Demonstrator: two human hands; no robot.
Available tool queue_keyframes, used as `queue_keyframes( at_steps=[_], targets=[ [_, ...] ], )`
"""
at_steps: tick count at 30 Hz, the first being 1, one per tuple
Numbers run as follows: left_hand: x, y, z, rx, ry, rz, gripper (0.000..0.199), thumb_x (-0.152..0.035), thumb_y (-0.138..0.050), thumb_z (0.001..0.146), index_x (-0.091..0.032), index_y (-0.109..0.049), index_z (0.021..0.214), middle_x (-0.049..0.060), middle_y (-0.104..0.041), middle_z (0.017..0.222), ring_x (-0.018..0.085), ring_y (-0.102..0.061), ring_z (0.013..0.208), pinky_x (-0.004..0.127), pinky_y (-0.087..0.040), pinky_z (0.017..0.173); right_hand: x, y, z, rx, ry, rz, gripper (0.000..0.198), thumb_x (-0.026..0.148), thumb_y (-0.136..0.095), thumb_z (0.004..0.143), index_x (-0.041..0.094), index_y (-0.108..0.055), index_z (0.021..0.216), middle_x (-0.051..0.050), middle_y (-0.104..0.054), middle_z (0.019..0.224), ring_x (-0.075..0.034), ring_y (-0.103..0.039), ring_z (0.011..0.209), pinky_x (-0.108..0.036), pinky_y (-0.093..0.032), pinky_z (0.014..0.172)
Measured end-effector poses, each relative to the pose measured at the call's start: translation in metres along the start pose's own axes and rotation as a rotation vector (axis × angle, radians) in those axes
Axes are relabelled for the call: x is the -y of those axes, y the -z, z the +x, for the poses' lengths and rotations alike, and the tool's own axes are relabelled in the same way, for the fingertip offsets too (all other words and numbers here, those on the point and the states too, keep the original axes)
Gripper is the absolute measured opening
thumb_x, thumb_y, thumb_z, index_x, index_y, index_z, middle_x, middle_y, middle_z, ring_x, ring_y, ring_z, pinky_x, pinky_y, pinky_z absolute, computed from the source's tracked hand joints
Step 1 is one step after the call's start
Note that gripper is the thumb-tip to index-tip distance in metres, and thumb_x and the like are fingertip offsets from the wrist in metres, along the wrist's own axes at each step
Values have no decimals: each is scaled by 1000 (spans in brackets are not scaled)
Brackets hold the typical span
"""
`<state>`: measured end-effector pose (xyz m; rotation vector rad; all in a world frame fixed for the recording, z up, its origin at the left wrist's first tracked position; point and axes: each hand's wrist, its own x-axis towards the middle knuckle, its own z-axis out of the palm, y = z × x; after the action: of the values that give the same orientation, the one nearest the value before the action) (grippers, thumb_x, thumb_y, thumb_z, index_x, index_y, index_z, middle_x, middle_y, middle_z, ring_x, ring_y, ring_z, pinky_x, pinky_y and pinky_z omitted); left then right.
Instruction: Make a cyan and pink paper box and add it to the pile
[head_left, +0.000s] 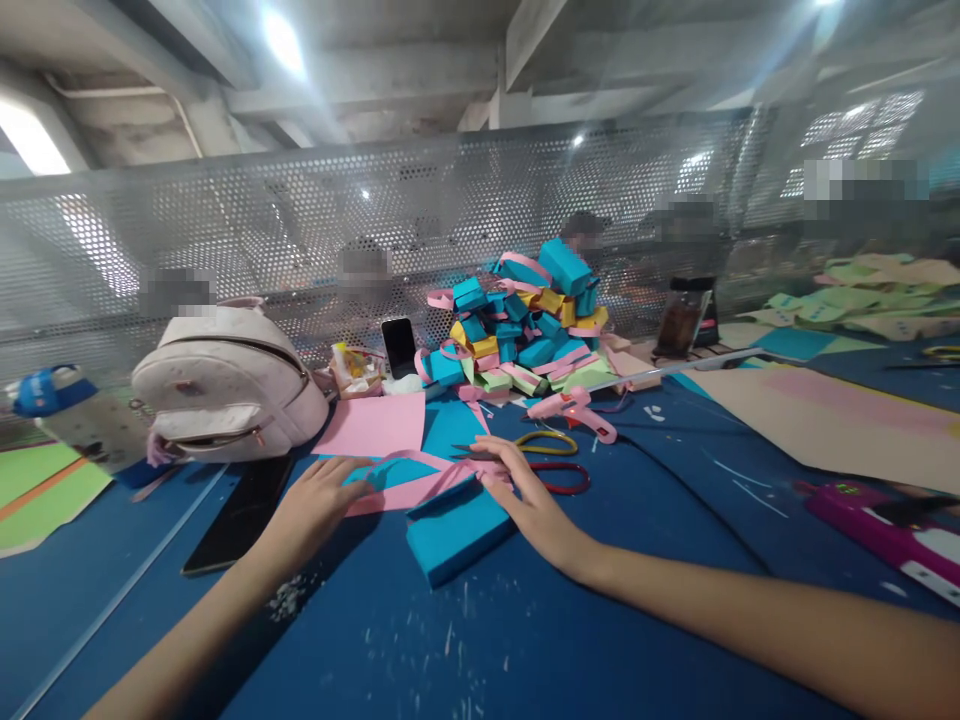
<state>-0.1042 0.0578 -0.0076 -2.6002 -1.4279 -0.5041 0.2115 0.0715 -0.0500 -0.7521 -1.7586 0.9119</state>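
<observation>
A small blue paper box [459,530] lies tilted on the table in front of me. Over its far edge runs a pink paper strip [420,460], looping leftward. My right hand [536,510] rests at the box's right end, thumb and fingers around the strip's end; the exact contact is partly hidden. My left hand [319,500] hovers near the strip's left part, fingers stretched out and apparently holding nothing. Behind my right hand lie scissors with a yellow handle [551,440] and scissors with a red handle [566,478]. Pink paper [375,425] and blue paper [450,425] sheets lie beyond.
A pink glue gun [574,408] with its cable sits beyond the scissors. Farther back rises a pile of small paper boxes [517,330] before a perforated metal screen [300,230]. Left are a white backpack [225,385] and black phone [244,515]; right, a purple device [877,535].
</observation>
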Motion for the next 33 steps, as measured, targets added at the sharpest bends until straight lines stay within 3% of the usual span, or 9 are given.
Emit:
queue_keyframes(
  at_steps=[3,6,9,12,14,20,23,27,33],
  targets=[
    [-1,11,0,3,-14,74,15,-25,-57,89,-28,-71,85,4,-65,121,28,-58,110,44,-45,91,8,1,-2,-13,69,-16,24,30,-43,98,25,-54,120,-7,-48,130,-21,-40,130,-40,-30,111],
    [1,18,-1,-34,15,115,18,-29,-54,91,-26,-71,83,5,-67,116,28,-61,105,41,-46,89,17,2,-4,11,134,-55,22,24,-42,98,25,-56,115,-7,-53,121,-22,-45,122,-41,-34,107],
    [2,17,-2,-60,51,114,23,-28,-47,93,-25,-68,102,6,-68,115,25,-64,101,36,-49,86,23,2,-6,60,178,-98,21,18,-43,96,25,-59,108,-6,-57,113,-22,-49,113,-40,-38,101],
    [-1,7,3,-44,66,113,42,-20,-47,90,-24,-53,132,8,-60,131,25,-61,112,36,-49,89,26,1,-7,112,222,-109,21,14,-43,94,24,-61,102,-5,-60,108,-22,-51,109,-39,-39,98],
    [-4,1,12,-11,63,118,52,-14,-48,87,-25,-46,138,8,-53,140,27,-57,119,38,-48,93,27,1,-8,133,253,-116,22,13,-43,94,24,-61,100,-5,-60,105,-22,-52,107,-40,-39,98],
    [-7,-13,53,100,72,93,32,-25,-57,93,-18,-56,125,11,-57,130,27,-57,116,49,-44,99,36,3,-13,178,378,-193,20,12,-48,90,23,-59,102,-6,-61,106,-22,-52,106,-40,-39,97],
    [-5,-19,72,153,99,55,31,-32,-58,94,-16,-57,121,10,-57,125,25,-59,108,47,-50,92,41,5,-19,259,537,-351,15,17,-54,89,24,-61,100,-7,-62,106,-24,-53,103,-40,-39,91],
    [2,-29,90,237,140,-6,30,-32,-58,94,-15,-57,119,9,-60,118,22,-62,99,42,-54,84,39,3,-25,453,801,-615,18,27,-48,94,22,-64,98,-7,-67,91,-22,-56,80,-35,-40,73],
    [11,-31,100,301,162,-82,29,-32,-58,94,-15,-59,116,8,-61,116,22,-63,97,41,-55,82,31,2,-26,459,783,-579,21,22,-47,93,20,-65,103,-6,-72,89,-19,-61,78,-30,-42,67]
  ],
)
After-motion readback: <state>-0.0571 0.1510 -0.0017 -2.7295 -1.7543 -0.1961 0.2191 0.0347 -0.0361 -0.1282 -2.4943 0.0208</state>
